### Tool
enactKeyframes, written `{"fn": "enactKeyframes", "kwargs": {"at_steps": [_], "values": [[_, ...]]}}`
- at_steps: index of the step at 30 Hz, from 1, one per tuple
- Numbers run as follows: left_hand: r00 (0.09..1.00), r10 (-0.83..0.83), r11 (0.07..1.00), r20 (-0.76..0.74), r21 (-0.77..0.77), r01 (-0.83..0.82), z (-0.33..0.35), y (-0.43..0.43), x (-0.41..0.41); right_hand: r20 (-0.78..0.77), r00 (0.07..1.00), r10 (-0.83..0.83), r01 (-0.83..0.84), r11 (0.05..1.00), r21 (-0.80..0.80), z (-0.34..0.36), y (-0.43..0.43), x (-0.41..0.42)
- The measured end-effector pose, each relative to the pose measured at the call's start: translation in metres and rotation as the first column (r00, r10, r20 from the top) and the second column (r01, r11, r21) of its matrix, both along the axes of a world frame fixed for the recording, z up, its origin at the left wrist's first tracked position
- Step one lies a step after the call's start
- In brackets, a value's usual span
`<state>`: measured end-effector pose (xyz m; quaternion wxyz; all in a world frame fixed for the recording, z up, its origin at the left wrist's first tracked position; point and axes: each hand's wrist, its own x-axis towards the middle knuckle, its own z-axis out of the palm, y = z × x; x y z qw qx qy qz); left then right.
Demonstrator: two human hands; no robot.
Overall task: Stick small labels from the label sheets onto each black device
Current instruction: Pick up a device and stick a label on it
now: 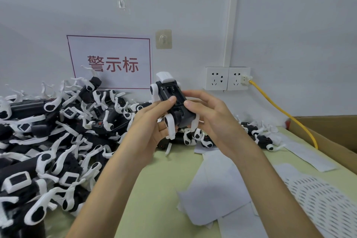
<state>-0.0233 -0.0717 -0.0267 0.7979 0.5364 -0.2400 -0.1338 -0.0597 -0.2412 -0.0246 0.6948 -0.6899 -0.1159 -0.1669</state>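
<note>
Two hands clasp one black device (172,96), boxy plastic with curved white legs, just right of the red-bordered sign (110,62): left hand (154,121) and right hand (209,116) curl fingers under it, thumbs on top. Papery label sheets (218,185) lie flat below-right of the sign.
</note>
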Motion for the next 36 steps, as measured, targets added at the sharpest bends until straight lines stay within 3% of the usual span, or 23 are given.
{"fn": "enactKeyframes", "kwargs": {"at_steps": [26,29,32,36], "values": [[0.998,-0.063,0.997,-0.011,0.046,0.064,-0.001,0.006,0.006,0.004,0.999,-0.038,0.037,0.998,0.049,0.002,0.004,-0.002],[0.998,-0.004,1.000,-0.055,0.016,0.005,-0.003,0.007,0.009,0.008,0.988,-0.154,0.154,0.987,-0.037,-0.001,0.001,0.002],[0.988,0.040,0.998,-0.150,-0.044,-0.048,-0.004,0.008,0.011,-0.037,0.967,-0.251,0.236,0.944,-0.230,-0.007,-0.009,0.006],[0.972,-0.001,0.986,-0.235,-0.162,-0.038,-0.003,0.008,0.012,-0.227,0.964,-0.139,-0.016,0.820,-0.572,-0.022,-0.028,0.007]]}}
